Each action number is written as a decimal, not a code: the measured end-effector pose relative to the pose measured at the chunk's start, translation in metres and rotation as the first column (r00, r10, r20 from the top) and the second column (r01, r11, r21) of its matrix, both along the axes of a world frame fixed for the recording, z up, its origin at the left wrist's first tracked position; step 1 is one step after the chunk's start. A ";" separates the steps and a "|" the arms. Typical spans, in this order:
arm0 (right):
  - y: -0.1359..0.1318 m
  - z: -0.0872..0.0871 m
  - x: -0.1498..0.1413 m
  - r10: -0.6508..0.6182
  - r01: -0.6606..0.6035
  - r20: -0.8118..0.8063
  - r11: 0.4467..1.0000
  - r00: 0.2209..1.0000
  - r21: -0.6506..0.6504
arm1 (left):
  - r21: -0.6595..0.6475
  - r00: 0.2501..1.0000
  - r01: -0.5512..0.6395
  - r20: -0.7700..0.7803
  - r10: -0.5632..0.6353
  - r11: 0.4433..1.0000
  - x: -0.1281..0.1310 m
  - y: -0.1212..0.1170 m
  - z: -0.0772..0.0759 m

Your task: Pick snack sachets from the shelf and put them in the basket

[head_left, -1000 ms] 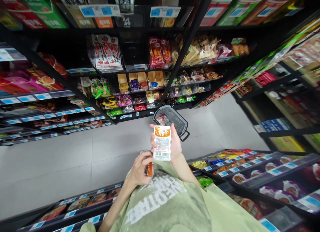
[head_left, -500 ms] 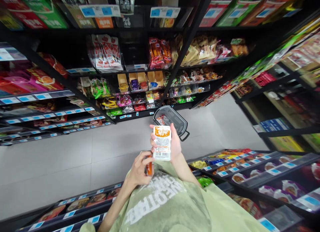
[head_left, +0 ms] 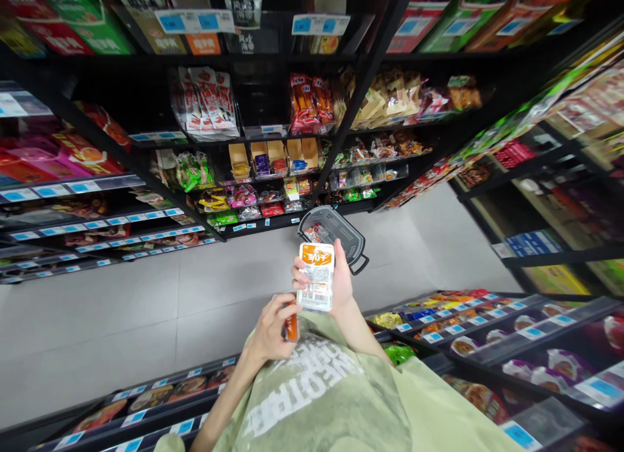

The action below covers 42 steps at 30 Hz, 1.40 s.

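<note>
My right hand [head_left: 344,286] is wrapped round a white and orange snack pack [head_left: 316,276], its printed face with a barcode turned up towards me. The thumb lies along the right edge and the fingertips curl over the left. Just to the left and lower, my left hand [head_left: 271,326] is closed round a second pack with an orange label [head_left: 291,326], held on edge close to my shirt. Its fingers come near the lower left corner of the white and orange pack. Beyond my hands a grey shopping basket [head_left: 348,240] stands on the floor, with some small packets [head_left: 316,232] inside.
A black shelf unit with bagged snacks [head_left: 207,104] rises ahead, its lower trays [head_left: 273,195] full of small packets. Shelves with price tags [head_left: 92,186] run along the left. Close by on the right, low racks [head_left: 468,322] flank the grey tiled floor [head_left: 205,289].
The white and orange pack has tilted slightly in my right hand, and the fingers over its left edge have shifted a little. My left hand and the basket stay put.
</note>
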State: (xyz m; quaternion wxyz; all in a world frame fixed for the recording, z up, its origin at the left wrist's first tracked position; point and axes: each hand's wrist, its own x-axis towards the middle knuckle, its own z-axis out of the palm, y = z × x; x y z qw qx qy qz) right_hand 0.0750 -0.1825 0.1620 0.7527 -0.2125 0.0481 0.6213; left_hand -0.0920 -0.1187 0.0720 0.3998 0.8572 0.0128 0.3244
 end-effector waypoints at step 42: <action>-0.017 -0.052 -0.005 0.100 0.181 0.558 0.886 0.824 -0.426 | -0.955 0.969 -0.006 -0.079 0.235 -0.296 0.043 0.023 0.007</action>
